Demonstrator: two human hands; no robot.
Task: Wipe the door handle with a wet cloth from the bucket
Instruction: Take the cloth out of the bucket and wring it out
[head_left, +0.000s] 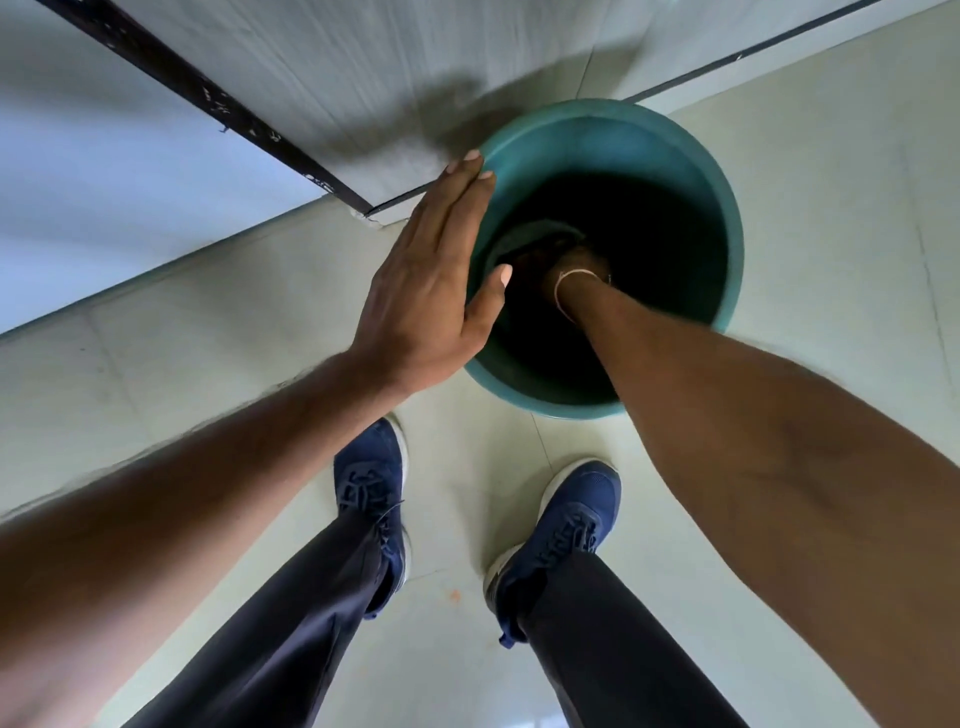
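Left hand (426, 280) hovering flat, fingers spread wide, over near-left rim of round teal plastic bucket (691, 156). Right hand (558, 260) reaching deep inside bucket, touching greyish cloth (524, 234) in dark interior; grip too shadowed to tell. Thin thread band (563, 283) circling right wrist. Bucket standing on pale tiled floor (831, 260), near dark blue laced sneakers (371, 488).

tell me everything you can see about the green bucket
The bucket is round, teal-green and looks like plastic, standing upright on the pale tiled floor near the wall. Its inside is dark, so any water cannot be made out. The left hand lies open and flat against its rim; the right hand reaches deep inside, by a greyish cloth.
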